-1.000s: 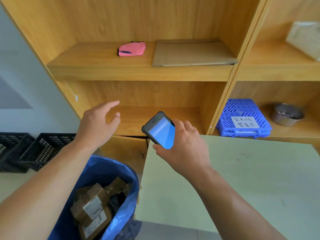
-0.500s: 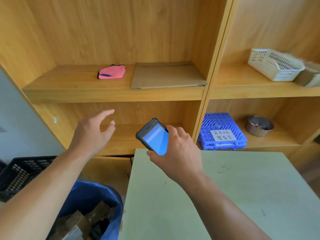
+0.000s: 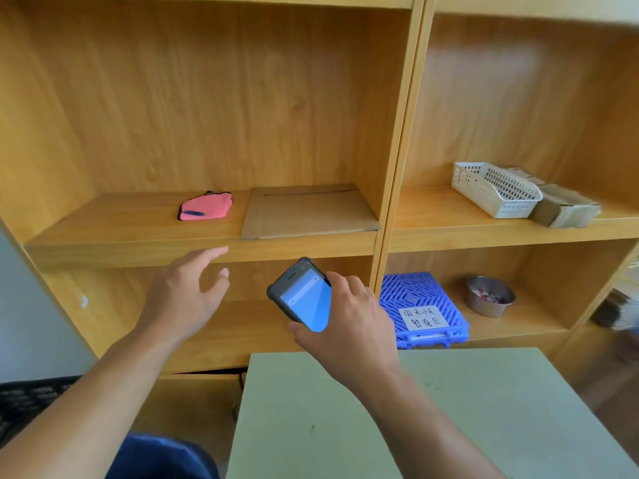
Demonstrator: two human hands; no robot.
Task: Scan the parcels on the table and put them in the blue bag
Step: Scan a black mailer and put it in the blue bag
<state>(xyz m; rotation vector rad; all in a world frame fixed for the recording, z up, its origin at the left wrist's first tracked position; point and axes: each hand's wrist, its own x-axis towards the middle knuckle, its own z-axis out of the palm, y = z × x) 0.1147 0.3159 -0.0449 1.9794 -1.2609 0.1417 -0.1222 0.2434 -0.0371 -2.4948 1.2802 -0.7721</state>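
My right hand (image 3: 349,326) grips a black handheld scanner (image 3: 301,294) with a lit blue screen, held above the far edge of the pale green table (image 3: 449,409). My left hand (image 3: 183,295) hangs empty in the air with its fingers spread, in front of the wooden shelf unit. Only the top rim of the blue bag (image 3: 162,454) shows at the bottom edge, left of the table; its contents are out of sight. No parcel lies on the visible part of the table.
A wooden shelf unit (image 3: 207,247) stands behind the table, holding a pink cloth (image 3: 205,206), a flat cardboard sheet (image 3: 307,210), a white basket (image 3: 496,189), a cardboard box (image 3: 565,206), a blue crate (image 3: 423,309) with a paper label, and a metal bowl (image 3: 489,295). A black crate (image 3: 31,402) sits low left.
The view has tilted up, so the blue bag and its parcels have slid almost out of frame. Both hands kept their pose, the left still empty, the right still holding the scanner.
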